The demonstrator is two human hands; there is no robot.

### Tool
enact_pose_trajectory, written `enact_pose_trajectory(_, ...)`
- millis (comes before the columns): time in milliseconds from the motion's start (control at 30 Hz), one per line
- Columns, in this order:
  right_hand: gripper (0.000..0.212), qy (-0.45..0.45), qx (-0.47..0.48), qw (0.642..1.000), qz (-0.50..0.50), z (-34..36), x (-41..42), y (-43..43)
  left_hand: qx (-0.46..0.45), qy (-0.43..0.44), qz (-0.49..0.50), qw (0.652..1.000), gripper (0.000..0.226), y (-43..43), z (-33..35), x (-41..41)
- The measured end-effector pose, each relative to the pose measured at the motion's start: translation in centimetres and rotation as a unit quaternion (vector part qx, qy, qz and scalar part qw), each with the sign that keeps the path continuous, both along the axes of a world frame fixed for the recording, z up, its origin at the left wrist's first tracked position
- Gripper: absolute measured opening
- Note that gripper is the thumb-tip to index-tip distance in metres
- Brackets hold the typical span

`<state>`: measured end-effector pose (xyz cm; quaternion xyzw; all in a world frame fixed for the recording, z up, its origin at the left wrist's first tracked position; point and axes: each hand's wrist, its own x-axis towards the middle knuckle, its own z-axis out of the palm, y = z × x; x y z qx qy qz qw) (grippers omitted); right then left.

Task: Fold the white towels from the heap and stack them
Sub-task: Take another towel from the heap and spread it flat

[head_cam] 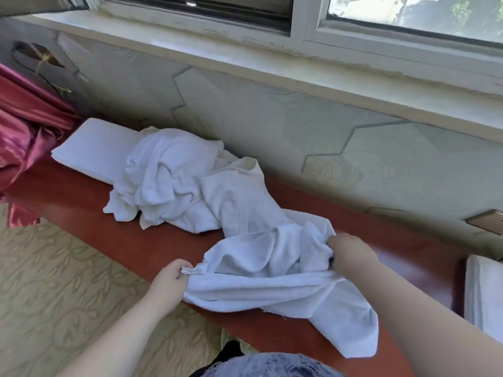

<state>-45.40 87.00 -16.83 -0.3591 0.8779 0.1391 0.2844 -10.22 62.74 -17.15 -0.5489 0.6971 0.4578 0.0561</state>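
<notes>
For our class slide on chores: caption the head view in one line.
Left hand and right hand grip a crumpled towel on the red bench, near the heap.

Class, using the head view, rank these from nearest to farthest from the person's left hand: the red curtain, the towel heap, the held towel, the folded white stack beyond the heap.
1. The held towel, pinched in the left hand.
2. The towel heap, mid-bench.
3. The folded white stack, behind the heap, leftward.
4. The red curtain, far left.
</notes>
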Motion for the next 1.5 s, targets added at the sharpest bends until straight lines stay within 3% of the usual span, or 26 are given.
enact_pose_trajectory(100, 0.007, -0.016, -0.024, 0.997, -0.071, -1.1, -0.3, 0.7, 0.012, -0.006, -0.022, 1.0, 0.02, 0.3, -0.2, 1.0)
enact_pose_trajectory(167, 0.011, -0.008, -0.139, 0.974, -0.181, -0.7, -0.7, 1.1, -0.005, -0.007, -0.04, 0.999, 0.019, 0.2, 0.0, 0.8)
enact_pose_trajectory(267, 0.015, 0.028, -0.379, 0.861, -0.339, 2.0, -1.0, 1.9, -0.065, -0.01, -0.032, 0.997, 0.016, -0.8, 0.6, 0.2)
enact_pose_trajectory(333, 0.016, 0.061, -0.474, 0.78, -0.405, 4.8, -0.6, 2.3, -0.098, 0.008, -0.018, 0.995, 0.012, -1.6, 1.3, -0.5)
enact_pose_trajectory(367, 0.017, 0.07, -0.492, 0.76, -0.419, 5.9, -0.2, 2.3, -0.113, 0.017, -0.021, 0.993, 0.011, -2.0, 1.5, -0.8)
enact_pose_trajectory(433, 0.018, 0.06, -0.458, 0.782, -0.418, 7.0, 0.4, 2.3, -0.142, 0.026, -0.051, 0.988, 0.012, -2.7, 1.9, -1.4)
enact_pose_trajectory(533, 0.009, 0.031, -0.278, 0.886, -0.371, 6.5, 1.1, 2.8, -0.123, 0.005, -0.117, 0.985, 0.011, -3.3, 1.9, -1.4)
enact_pose_trajectory(600, 0.015, 0.057, -0.154, 0.939, -0.303, 4.8, 1.4, 3.5, -0.099, -0.027, -0.182, 0.978, 0.011, -3.4, 1.4, -0.7)
enact_pose_trajectory(667, 0.018, 0.116, -0.109, 0.96, -0.23, 2.5, 1.9, 3.9, -0.092, -0.057, -0.264, 0.958, 0.009, -3.0, 0.6, 0.1)
enact_pose_trajectory(800, 0.03, 0.228, -0.182, 0.955, -0.059, -0.5, 2.4, 3.9, -0.084, -0.07, -0.312, 0.944, 0.017, -1.4, -1.0, 1.9)
enact_pose_trajectory(1000, 0.023, 0.242, -0.123, 0.961, 0.062, -1.5, -0.4, 2.9, -0.163, -0.056, -0.304, 0.937, 0.017, 0.5, -1.2, 2.7)
enact_pose_trajectory(1267, 0.014, 0.222, -0.175, 0.938, 0.202, -1.6, -4.3, 2.7, -0.219, -0.085, -0.244, 0.941, 0.013, 2.6, -1.0, 2.5)
enact_pose_trajectory(1333, 0.009, 0.21, -0.201, 0.939, 0.184, -0.5, -5.5, 2.4, -0.241, -0.083, -0.212, 0.943, 0.018, 3.1, -0.8, 2.7)
enact_pose_trajectory(1400, 0.01, 0.182, -0.217, 0.957, 0.057, 1.6, -6.6, 1.8, -0.272, -0.093, -0.167, 0.943, 0.021, 3.4, -0.5, 3.1)
enact_pose_trajectory(1500, 0.006, 0.126, -0.238, 0.951, -0.15, 4.4, -8.2, 2.0, -0.29, -0.121, -0.086, 0.945, 0.024, 3.2, 0.7, 3.9)
